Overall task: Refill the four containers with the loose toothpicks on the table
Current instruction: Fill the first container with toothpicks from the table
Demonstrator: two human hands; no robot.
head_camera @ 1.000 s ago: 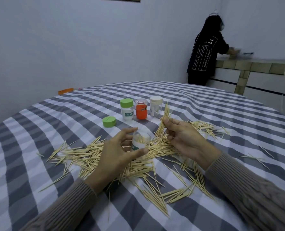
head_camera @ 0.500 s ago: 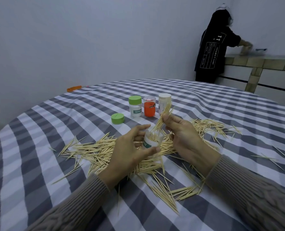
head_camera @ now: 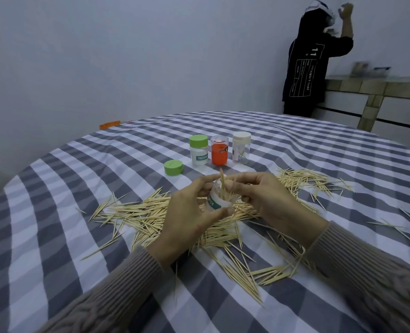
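Feeding a light, stiff bundle of toothpicks (head_camera: 224,186) into the open jar (head_camera: 217,200), the right hand (head_camera: 264,198) pinches them mid-length; the left hand (head_camera: 189,212) wraps that slippery jar, above the loose pile (head_camera: 151,212) on the desk (head_camera: 55,212).

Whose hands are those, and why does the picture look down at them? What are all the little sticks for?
No machine here: a person wears a camera on their head, so you see their own two hands from above. The left hand holds a small clear plastic jar with a white and green label. The right hand pinches a bunch of thin wooden toothpicks and pokes them into it. More loose wooden toothpicks lie on the grey and white checked tablecloth, beside three more jars and a round green lid.
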